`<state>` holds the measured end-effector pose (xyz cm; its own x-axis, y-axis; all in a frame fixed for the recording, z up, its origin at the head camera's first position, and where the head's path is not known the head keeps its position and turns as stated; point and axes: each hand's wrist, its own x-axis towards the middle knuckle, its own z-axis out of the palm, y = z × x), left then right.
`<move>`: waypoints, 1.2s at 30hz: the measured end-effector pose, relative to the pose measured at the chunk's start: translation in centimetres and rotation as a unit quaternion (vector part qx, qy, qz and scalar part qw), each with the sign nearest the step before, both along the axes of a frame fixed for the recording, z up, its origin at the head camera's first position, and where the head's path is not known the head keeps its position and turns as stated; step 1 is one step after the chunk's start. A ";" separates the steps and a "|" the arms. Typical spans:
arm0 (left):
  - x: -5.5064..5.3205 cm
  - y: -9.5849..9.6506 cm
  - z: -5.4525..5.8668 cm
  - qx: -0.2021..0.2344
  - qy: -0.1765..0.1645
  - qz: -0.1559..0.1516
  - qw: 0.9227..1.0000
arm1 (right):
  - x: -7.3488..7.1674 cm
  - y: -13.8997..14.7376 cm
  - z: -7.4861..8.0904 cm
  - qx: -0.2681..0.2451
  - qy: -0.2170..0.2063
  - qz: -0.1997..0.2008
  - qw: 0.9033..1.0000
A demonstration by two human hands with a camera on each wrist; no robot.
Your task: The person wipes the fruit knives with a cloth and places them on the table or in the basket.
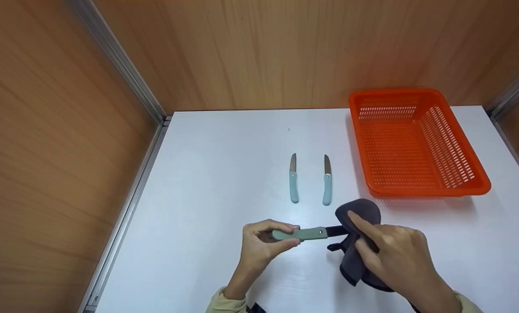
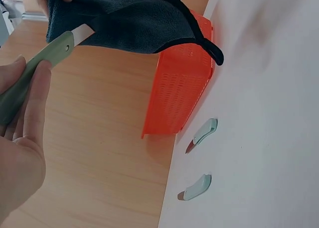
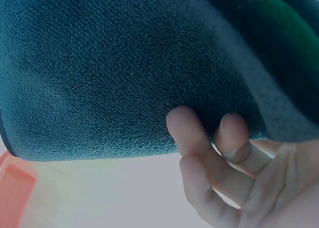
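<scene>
Gripping green knife (image 1: 300, 234) in left hand (image 1: 258, 251), cloth (image 1: 366, 211) in right hand (image 1: 398, 252), I'm wiping, seemingly midway; 2 blue knives (image 1: 293, 187) (image 1: 327, 189) lying at 12 o'clock.

Green knife (image 1: 311, 234): tip hidden by dark cloth (image 1: 368, 208) in right hand (image 1: 396, 251).
Left sleeve (image 1: 227, 302): cut off behind left hand (image 1: 257, 248).

Rough, matt, fuzzy cloth (image 3: 109, 78) and smooth, plastic-looking green knife handle (image 1: 309, 234)

Free passage over table (image 1: 207, 174) at left; dark cloth (image 1: 367, 210), orange basket (image 1: 429, 191) obstacles at right.
</scene>
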<state>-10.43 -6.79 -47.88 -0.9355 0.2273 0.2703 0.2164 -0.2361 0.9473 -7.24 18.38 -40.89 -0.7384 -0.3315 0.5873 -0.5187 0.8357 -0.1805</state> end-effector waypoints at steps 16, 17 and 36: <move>0.0 0.4 0.6 0.027 0.001 0.008 1.000 | 0.5 -2.3 0.0 0.037 -0.062 0.009 0.997; 0.0 0.4 0.7 0.028 0.000 0.010 1.000 | 0.5 -2.3 0.0 0.040 -0.067 0.006 0.997; 0.3 -0.2 0.8 0.043 0.012 0.013 0.999 | 0.2 -1.6 -0.6 0.044 -0.056 -0.017 0.997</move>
